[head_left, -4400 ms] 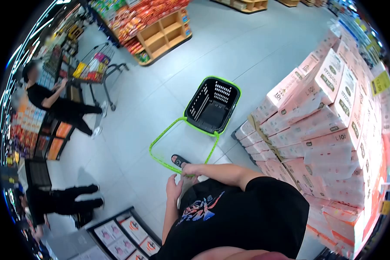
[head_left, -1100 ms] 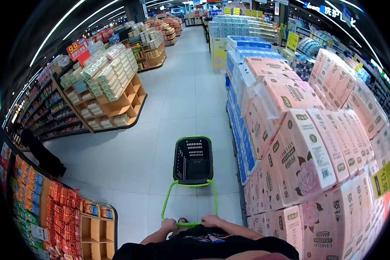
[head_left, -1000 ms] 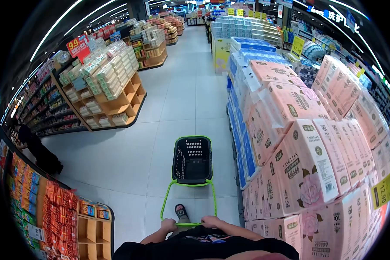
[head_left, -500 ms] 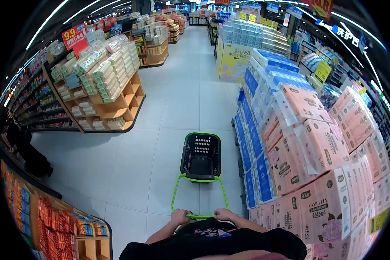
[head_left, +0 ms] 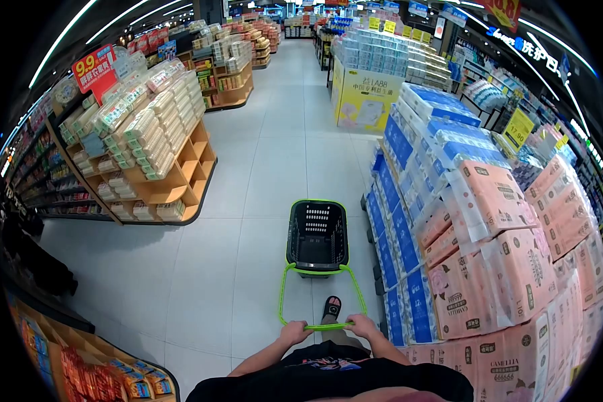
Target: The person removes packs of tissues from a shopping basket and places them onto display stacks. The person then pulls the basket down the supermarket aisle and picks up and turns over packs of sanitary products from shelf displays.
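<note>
A black rolling shopping basket [head_left: 317, 234] with a green rim stands on the floor ahead of me. Its bright green handle [head_left: 327, 327] reaches back toward my body. My left hand [head_left: 295, 333] is closed around the handle's left end, and my right hand [head_left: 362, 325] grips the right end. No goods show inside the basket. Just behind it, a foot in a dark sandal [head_left: 331, 307] is visible below the handle.
Stacked pink tissue packs [head_left: 496, 285] and blue-and-white packs [head_left: 403, 268] rise close on my right. A wooden shelf [head_left: 194, 167] with packaged tissues stands left. Snack shelves [head_left: 107, 375] are near lower left. A yellow display box [head_left: 365, 100] stands farther ahead; the tiled floor [head_left: 268, 154] runs between.
The displays on both sides have come nearer as I move forward with the basket. The basket and my hands sit slightly farther right in view, and a sandalled foot now shows.
</note>
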`<action>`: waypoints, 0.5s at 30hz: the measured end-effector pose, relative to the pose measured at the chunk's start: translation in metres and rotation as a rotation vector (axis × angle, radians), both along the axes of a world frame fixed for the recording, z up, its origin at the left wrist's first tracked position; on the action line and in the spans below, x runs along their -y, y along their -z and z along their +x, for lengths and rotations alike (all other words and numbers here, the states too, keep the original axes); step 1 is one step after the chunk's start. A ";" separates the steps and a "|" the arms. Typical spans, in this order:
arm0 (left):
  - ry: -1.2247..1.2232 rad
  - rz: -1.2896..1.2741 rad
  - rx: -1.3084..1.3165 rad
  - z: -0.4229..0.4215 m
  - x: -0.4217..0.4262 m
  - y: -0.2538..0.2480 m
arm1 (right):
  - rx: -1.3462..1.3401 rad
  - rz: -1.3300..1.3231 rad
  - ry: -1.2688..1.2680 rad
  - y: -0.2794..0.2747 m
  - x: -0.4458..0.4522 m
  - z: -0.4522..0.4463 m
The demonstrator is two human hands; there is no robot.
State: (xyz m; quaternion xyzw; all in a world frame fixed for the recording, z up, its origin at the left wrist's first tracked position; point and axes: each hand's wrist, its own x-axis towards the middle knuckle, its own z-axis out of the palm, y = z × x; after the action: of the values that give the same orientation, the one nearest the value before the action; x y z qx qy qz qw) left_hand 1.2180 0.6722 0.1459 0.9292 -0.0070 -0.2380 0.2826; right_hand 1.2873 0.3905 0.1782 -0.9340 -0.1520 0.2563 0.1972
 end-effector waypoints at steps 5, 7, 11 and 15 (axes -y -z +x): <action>0.230 -0.039 -0.059 0.093 0.006 0.001 | -0.004 0.092 0.015 0.003 0.026 0.077; 0.240 -0.047 -0.049 0.134 0.003 -0.010 | 0.067 0.164 0.007 0.004 0.024 0.115; 0.261 0.046 -0.045 0.216 0.021 -0.028 | 0.049 0.178 0.017 -0.023 0.029 0.203; 0.150 0.091 -0.059 0.270 0.006 -0.037 | 0.202 0.237 0.209 -0.050 0.013 0.303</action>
State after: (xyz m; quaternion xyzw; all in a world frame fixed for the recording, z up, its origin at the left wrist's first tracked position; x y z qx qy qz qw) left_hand 1.4883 0.6666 0.1825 0.9305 -0.0574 -0.2859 0.2216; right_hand 1.5900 0.3770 0.2286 -0.9360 -0.1021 0.1196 0.3150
